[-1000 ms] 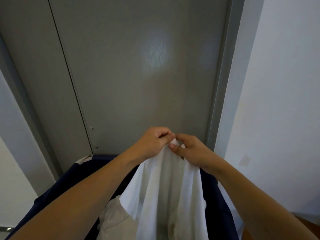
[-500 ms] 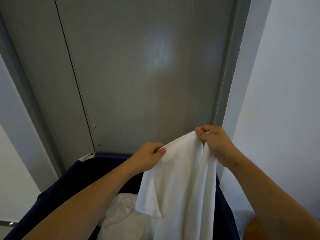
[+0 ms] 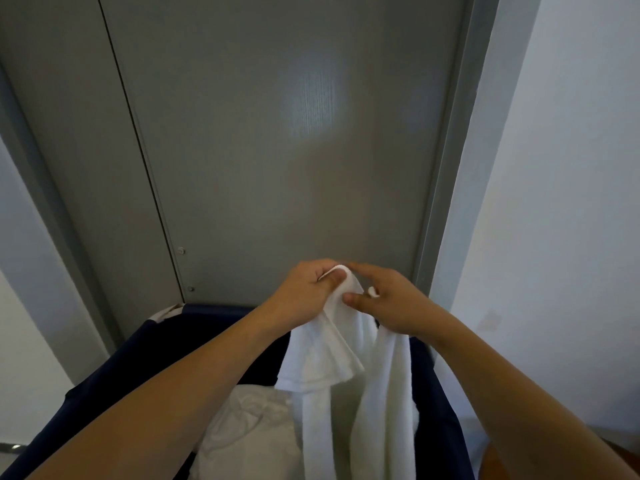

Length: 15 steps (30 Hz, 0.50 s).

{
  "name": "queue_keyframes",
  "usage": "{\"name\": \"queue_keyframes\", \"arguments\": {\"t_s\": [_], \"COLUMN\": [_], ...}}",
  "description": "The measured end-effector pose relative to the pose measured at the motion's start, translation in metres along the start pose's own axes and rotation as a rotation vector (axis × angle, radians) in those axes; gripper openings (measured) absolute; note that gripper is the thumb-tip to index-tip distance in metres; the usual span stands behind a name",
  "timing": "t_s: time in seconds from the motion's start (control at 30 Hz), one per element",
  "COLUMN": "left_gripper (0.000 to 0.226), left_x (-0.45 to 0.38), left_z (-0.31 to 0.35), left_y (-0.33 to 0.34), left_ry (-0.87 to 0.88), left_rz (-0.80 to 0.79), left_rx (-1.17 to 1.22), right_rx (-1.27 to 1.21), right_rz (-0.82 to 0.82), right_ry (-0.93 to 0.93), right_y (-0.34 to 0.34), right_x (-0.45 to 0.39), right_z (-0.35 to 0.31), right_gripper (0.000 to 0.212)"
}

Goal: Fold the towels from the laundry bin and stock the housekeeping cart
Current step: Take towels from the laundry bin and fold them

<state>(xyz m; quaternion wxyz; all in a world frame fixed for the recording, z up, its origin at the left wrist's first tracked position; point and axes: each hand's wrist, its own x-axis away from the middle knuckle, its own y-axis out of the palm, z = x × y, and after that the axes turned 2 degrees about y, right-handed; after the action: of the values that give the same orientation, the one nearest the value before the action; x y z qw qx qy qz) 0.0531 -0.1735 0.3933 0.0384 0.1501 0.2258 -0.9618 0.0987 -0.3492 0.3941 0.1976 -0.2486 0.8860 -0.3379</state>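
Note:
A white towel (image 3: 360, 403) hangs in front of me over a dark navy laundry bin (image 3: 145, 362). My left hand (image 3: 304, 292) pinches the towel's top corner between thumb and curled fingers. My right hand (image 3: 384, 299) is right beside it, fingers and thumb around the towel's top edge, with a bit of cloth showing between two fingers. The two hands almost touch. A short folded flap hangs under my left hand; the longer part drops from my right hand into the bin. More crumpled white linen (image 3: 249, 431) lies inside the bin.
A grey metal door (image 3: 277, 150) with a vertical seam stands close behind the bin. White wall (image 3: 571, 202) runs down the right side, pale wall at the left. A brown surface shows at the bottom right corner.
Half a second ago my hands held the towel's top edge stretched apart. My right hand has come back left and down, so the two held corners meet and the towel hangs doubled.

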Motion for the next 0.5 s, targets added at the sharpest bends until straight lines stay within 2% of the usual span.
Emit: {"name": "queue_keyframes", "arguments": {"t_s": [0.1, 0.17, 0.3, 0.43, 0.5], "left_gripper": [0.020, 0.020, 0.029, 0.018, 0.017], "left_x": [0.000, -0.002, 0.001, 0.013, 0.018], "left_z": [-0.002, -0.008, -0.040, -0.080, -0.091], "left_y": [0.002, -0.001, -0.010, -0.033, -0.043], "left_ry": [0.003, 0.000, -0.093, -0.232, -0.283], "left_rz": [-0.031, -0.046, -0.109, -0.012, 0.092], "left_rx": [-0.001, -0.044, -0.334, -0.400, -0.242], "right_rx": [0.036, 0.090, 0.104, -0.077, -0.127], "right_rz": [0.013, 0.048, 0.118, 0.270, 0.354], "right_ry": [0.020, 0.056, 0.141, 0.252, 0.297], "right_y": [0.002, 0.002, -0.003, -0.018, -0.024], "right_x": [-0.004, -0.006, -0.006, -0.001, -0.002], "right_z": [-0.004, 0.000, 0.007, 0.019, 0.027], "right_gripper": [0.022, 0.025, 0.033, 0.032, 0.036]}}
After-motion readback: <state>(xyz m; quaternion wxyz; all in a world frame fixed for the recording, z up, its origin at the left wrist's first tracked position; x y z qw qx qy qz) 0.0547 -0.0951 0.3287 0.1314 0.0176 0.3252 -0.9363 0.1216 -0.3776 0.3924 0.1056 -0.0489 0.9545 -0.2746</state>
